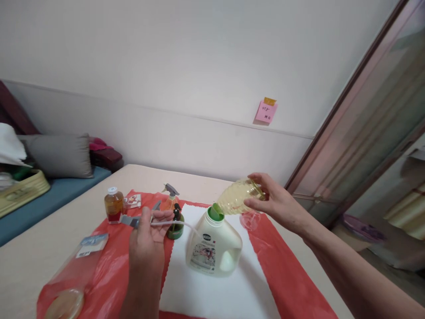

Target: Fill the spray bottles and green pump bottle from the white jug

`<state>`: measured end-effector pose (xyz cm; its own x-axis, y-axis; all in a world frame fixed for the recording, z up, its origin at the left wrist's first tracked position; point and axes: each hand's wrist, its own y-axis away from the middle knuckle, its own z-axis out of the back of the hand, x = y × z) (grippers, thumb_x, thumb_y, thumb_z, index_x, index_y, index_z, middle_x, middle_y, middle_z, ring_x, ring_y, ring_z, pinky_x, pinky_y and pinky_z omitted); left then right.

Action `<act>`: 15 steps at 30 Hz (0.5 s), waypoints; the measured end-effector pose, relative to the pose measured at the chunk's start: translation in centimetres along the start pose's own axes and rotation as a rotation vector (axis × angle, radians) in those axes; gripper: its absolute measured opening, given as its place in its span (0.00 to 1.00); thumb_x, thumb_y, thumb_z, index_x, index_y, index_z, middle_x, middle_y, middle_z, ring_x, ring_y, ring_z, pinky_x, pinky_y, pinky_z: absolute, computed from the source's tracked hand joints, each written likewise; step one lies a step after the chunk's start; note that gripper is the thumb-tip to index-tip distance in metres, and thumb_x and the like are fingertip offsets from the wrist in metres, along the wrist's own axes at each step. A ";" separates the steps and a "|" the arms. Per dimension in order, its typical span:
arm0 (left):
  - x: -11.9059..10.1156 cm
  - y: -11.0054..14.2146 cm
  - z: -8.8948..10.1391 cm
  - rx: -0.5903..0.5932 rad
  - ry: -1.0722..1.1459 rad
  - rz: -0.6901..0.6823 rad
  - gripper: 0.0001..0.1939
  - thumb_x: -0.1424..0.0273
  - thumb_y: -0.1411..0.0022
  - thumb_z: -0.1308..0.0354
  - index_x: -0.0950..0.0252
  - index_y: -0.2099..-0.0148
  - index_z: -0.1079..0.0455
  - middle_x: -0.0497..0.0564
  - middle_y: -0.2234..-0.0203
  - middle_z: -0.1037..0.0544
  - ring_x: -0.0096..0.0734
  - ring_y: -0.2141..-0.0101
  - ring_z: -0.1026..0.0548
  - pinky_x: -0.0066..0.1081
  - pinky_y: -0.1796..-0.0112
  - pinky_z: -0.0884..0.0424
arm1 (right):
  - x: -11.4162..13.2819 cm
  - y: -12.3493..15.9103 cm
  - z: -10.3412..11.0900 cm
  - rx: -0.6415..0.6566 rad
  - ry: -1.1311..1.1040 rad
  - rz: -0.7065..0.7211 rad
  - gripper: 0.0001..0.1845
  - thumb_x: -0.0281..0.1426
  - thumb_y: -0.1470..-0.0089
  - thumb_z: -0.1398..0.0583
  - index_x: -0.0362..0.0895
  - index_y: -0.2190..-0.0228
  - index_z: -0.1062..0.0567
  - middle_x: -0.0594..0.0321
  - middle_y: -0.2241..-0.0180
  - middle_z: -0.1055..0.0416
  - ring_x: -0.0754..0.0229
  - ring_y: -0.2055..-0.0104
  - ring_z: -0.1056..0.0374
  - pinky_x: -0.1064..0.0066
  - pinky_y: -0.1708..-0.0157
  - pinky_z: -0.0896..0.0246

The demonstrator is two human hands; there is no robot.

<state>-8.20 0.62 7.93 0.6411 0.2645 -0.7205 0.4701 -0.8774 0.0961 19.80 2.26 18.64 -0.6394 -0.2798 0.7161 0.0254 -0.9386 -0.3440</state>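
My right hand [265,193] grips the base of a yellowish see-through spray bottle [237,195], tipped so its neck points down to the left. That neck meets the green mouth [215,212] of a large pale-green detergent jug [214,248], which stands upright with a printed label. Whether liquid is flowing I cannot make out. Palm up, my left hand [149,232] holds a grey trigger spray head [132,220] under the thumb. Its thin clear dip tube [177,222] stretches right, its end near the jug's shoulder.
Behind my left hand stand a dark green bottle [175,228] and an orange spray bottle [170,201]. A jar of amber and red liquid [113,206] is farther left. White cloth [212,294] lies over red plastic sheeting [288,266]. A clear bag [78,266] lies at front left.
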 end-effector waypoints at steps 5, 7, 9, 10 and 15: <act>-0.1 -0.2 0.2 -0.012 0.011 0.007 0.22 0.50 0.41 0.38 0.66 0.71 0.27 0.55 0.72 0.18 0.38 0.64 0.19 0.38 0.56 0.25 | 0.9 -0.1 -0.2 0.020 0.052 0.011 0.33 0.41 0.55 0.31 0.55 0.47 0.28 0.60 0.54 0.23 0.48 0.58 0.28 0.53 0.56 0.33; -0.1 -0.2 0.2 -0.016 0.016 -0.003 0.22 0.51 0.40 0.38 0.66 0.71 0.27 0.55 0.72 0.18 0.38 0.64 0.19 0.38 0.56 0.25 | 1.0 0.0 -0.2 0.039 0.094 0.028 0.33 0.41 0.54 0.32 0.56 0.45 0.28 0.61 0.53 0.24 0.47 0.56 0.29 0.53 0.54 0.35; -0.2 -0.2 0.3 -0.009 0.009 -0.009 0.22 0.50 0.40 0.38 0.66 0.70 0.26 0.55 0.71 0.18 0.38 0.64 0.19 0.37 0.56 0.25 | 1.0 0.2 -0.3 0.052 0.123 0.065 0.34 0.41 0.53 0.33 0.57 0.44 0.30 0.62 0.50 0.25 0.47 0.52 0.29 0.53 0.51 0.36; -0.2 -0.1 0.3 -0.003 0.004 -0.009 0.22 0.50 0.40 0.38 0.66 0.70 0.26 0.55 0.71 0.18 0.38 0.63 0.19 0.37 0.56 0.25 | 1.0 0.4 -0.3 0.055 0.133 0.093 0.34 0.41 0.52 0.33 0.58 0.43 0.31 0.62 0.49 0.26 0.47 0.51 0.30 0.54 0.50 0.36; -0.1 0.0 0.3 0.016 0.014 -0.008 0.22 0.50 0.41 0.37 0.66 0.70 0.26 0.54 0.71 0.19 0.37 0.64 0.19 0.36 0.57 0.25 | 1.0 1.8 -0.4 0.028 0.147 0.240 0.33 0.37 0.51 0.34 0.57 0.43 0.31 0.62 0.44 0.30 0.46 0.44 0.34 0.54 0.43 0.41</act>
<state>-8.46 0.52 7.76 0.6458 0.2776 -0.7112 0.4655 -0.8815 0.0786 18.89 0.37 18.47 -0.7168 -0.4648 0.5197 0.2098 -0.8546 -0.4750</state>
